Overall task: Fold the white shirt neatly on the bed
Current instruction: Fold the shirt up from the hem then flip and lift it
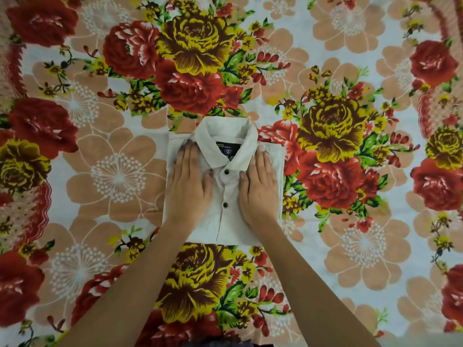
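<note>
Pressing one white shirt point(226, 216) — left hand point(189, 186), right hand point(259, 189)

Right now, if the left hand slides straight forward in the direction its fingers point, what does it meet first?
The left hand lies flat on the white shirt, fingers pointing away from the person. Sliding on, it would probably first meet the edge of the collar beside its fingertips, then the floral bedsheet.

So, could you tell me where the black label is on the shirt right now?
In the head view, the black label sits inside the collar of the white shirt, near frame centre, between the left hand and right hand.
</note>
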